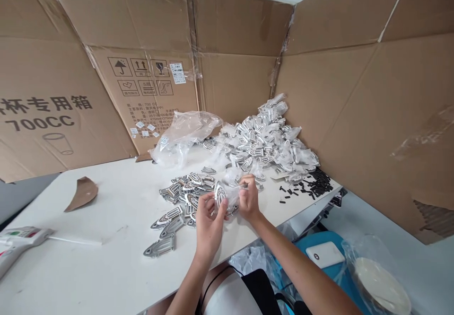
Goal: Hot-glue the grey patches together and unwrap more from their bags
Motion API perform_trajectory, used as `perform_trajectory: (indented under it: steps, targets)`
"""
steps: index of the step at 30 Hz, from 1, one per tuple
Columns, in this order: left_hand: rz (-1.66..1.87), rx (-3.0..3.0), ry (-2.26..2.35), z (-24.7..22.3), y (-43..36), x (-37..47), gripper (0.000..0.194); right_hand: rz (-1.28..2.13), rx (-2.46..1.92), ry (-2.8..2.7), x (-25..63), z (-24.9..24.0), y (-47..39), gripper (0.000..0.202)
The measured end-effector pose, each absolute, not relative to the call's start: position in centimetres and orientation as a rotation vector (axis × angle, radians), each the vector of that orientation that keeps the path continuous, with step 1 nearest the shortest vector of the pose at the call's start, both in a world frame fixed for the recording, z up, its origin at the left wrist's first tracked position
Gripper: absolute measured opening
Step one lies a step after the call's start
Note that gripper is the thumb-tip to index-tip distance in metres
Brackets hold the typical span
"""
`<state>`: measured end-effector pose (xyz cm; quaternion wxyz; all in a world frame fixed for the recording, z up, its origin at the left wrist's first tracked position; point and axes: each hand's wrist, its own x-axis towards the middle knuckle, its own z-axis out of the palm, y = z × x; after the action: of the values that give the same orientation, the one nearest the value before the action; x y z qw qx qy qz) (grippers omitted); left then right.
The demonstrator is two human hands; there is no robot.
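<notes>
Between my hands, over the front of the white table (117,258), is a silver metal emblem (220,193) with dark grooves, in a small clear plastic bag (232,194). My left hand (209,223) grips the emblem end between thumb and fingers. With its fingers closed, my right hand (249,199) pinches the gathered end of the bag. Loose silver emblems (168,220) lie in a heap just left of my hands. Behind them rises a large pile of bagged emblems (257,137).
A big clear plastic bag (186,133) lies by the cardboard wall (234,83). Small black pieces (321,182) are scattered at the right edge. A cardboard scrap (82,194) and a white handheld device (24,239) lie left. A phone (325,254) rests on a blue stool (312,241).
</notes>
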<state>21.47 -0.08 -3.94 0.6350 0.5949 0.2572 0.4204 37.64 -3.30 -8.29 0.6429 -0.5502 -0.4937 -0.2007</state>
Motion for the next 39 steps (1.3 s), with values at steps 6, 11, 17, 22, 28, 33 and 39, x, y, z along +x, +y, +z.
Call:
perform_trajectory:
  steps: [6,11,17,22,28,33,39]
  targets:
    - [1.057,1.392,0.697,-2.4,2.2,19.8,0.051,-0.425,-1.266,-1.107,37.5,-8.1,-3.2,0.024]
    - [1.074,1.458,0.772,-2.4,4.4,18.6,0.054,-0.371,-1.337,-1.126,37.3,-8.0,-3.3,0.028]
    - [1.031,1.633,0.781,-2.5,6.0,17.8,0.043,-0.305,-1.367,-1.177,37.2,-7.9,-3.3,0.031]
    - [1.100,1.931,1.010,-1.7,7.3,17.3,0.036,-0.276,-1.405,-1.138,37.2,-7.8,-3.1,0.027]
    - [1.187,2.112,0.876,-1.5,7.8,17.5,0.023,-0.221,-1.461,-1.090,37.4,-8.0,-3.1,0.022]
    - [1.232,2.160,0.805,-1.5,7.6,18.3,0.020,-0.209,-1.468,-1.084,37.5,-8.0,-3.0,0.022]
    - [1.228,2.115,0.923,-0.7,7.9,18.8,0.021,-0.185,-1.484,-1.061,37.8,-8.1,-2.8,0.024]
